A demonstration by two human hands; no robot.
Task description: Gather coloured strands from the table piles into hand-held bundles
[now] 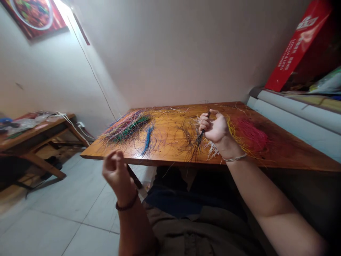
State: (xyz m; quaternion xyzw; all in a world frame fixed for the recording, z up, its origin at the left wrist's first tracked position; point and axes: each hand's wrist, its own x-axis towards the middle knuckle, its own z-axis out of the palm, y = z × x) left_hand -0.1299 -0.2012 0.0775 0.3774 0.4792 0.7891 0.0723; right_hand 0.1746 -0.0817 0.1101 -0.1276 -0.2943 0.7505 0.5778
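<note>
Dark strands (197,141), where do I find them on that tabletop (170,122)?

Come across from the left and we'll reach them. Just off the near edge, by the near left corner, is the left hand (113,168), its fingers curled in toward the thumb, with a dark bracelet (127,204) at the wrist.

Is it gripping anything?

I can't tell; nothing shows clearly between those fingertips. Beyond it, along the left edge, lies a heap of mixed strands (119,125), orange and purple among them, with green strands (133,129) on its right side. Then comes a blue bundle (148,140), lying apart and pointing toward the near edge.

And next?

Some loose dark wisps (188,137), then your strands. The right hand (214,128) is clenched around them, raised over the tabletop a little right of its middle. Their longer ends hang below the fist and fan out toward the near edge.

What's about that hand?

White strands (213,150) just below it, a pale bangle (234,158) on its wrist, yellow strands (234,132) to its right and pink strands (253,135) farther over, toward the right edge
</note>
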